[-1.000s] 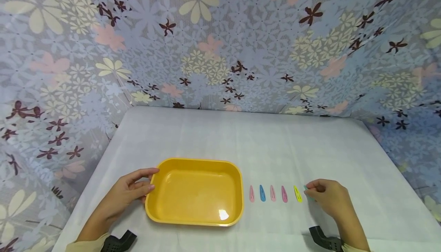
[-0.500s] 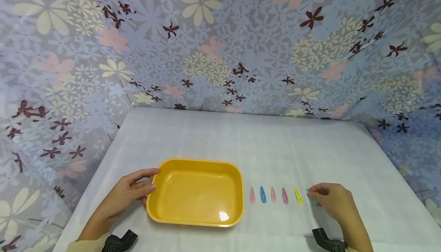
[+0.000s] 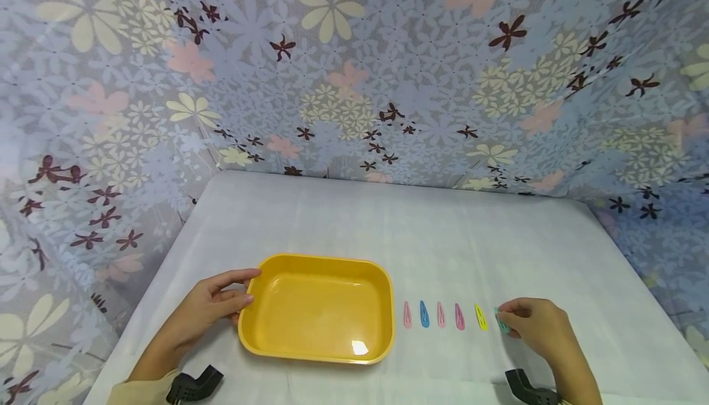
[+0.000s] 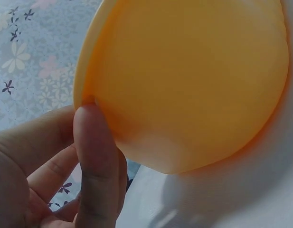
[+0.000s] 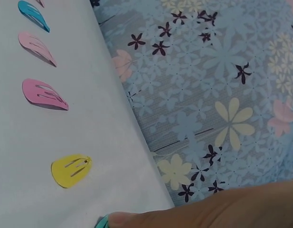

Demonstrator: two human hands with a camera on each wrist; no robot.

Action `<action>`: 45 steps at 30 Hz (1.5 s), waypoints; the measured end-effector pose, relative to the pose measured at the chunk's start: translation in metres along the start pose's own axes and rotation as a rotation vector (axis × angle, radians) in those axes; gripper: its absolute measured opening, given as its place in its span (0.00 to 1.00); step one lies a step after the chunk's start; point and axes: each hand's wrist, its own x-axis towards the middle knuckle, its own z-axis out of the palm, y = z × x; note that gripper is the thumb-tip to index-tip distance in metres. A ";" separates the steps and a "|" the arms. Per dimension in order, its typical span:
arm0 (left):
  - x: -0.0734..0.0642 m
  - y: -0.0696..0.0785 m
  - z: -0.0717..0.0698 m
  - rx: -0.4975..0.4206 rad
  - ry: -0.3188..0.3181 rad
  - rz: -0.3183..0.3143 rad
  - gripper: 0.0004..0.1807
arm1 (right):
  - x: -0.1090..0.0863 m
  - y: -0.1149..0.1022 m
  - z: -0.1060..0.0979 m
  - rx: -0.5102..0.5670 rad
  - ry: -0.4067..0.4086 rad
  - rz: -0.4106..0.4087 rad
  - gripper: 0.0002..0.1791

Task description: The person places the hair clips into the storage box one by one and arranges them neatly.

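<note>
1. Currently gripping the left end of a shallow, rounded yellow plastic tray (image 3: pixel 316 312) with the left hand (image 3: pixel 202 308), narrowly, with the thumb at the rim and the index finger toward the far left corner.
2. For that tray, a flat rest on the near part of the white cloth-covered worktop (image 3: pixel 343 220), left of a row of hair clips.
3. Pinching a slim teal hair clip (image 3: pixel 503 322) between the thumb and index finger of the right hand (image 3: pixel 537 325), at the right end of the row; cannot tell whether raised or touching the cloth.
4. Lined up from the tray toward the right hand: a pale pink teardrop-shaped clip (image 3: pixel 407 316), a blue teardrop-shaped clip (image 3: pixel 424 315), a second pale pink clip (image 3: pixel 440 316), a deeper pink clip (image 3: pixel 460 318) and a bright yellow clip (image 3: pixel 480 318).
5. Spaced apart without touching, with narrow tips pointing to the far side.
6. Behind the worktop, a blue-grey floral fabric (image 3: pixel 388 54) with cream, pink and dark maroon blossoms.
7. Worn near the left wrist, a black device (image 3: pixel 194 385) beside a beige sleeve (image 3: pixel 141 391).
</note>
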 end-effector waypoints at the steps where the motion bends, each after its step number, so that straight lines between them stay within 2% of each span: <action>1: 0.000 0.000 0.000 -0.002 -0.003 0.001 0.30 | 0.000 0.001 0.000 0.011 -0.007 0.005 0.10; 6: 0.000 0.000 0.001 -0.002 -0.006 -0.004 0.31 | 0.002 0.008 0.000 0.109 -0.023 0.043 0.15; 12: 0.002 0.000 0.003 -0.008 -0.005 -0.024 0.31 | 0.004 0.011 0.002 0.222 -0.003 0.098 0.20; 19: 0.004 0.001 0.006 -0.010 -0.003 -0.027 0.31 | -0.001 0.000 0.005 0.436 0.013 0.037 0.28; 23: 0.004 0.001 0.005 -0.020 -0.002 -0.021 0.32 | -0.002 -0.017 0.007 0.575 0.018 -0.010 0.31; 27: 0.003 0.000 0.002 -0.021 0.006 -0.013 0.31 | -0.002 -0.037 0.006 0.658 -0.044 -0.042 0.31; 35: 0.002 -0.003 -0.001 -0.019 0.028 -0.027 0.31 | -0.012 -0.084 0.012 0.742 -0.199 -0.079 0.28; 40: 0.001 -0.003 -0.001 -0.026 0.017 -0.034 0.31 | -0.024 -0.118 0.023 0.770 -0.271 -0.087 0.26; 45: 0.002 -0.003 -0.001 -0.013 0.009 -0.013 0.31 | -0.031 -0.148 0.037 0.829 -0.338 -0.090 0.25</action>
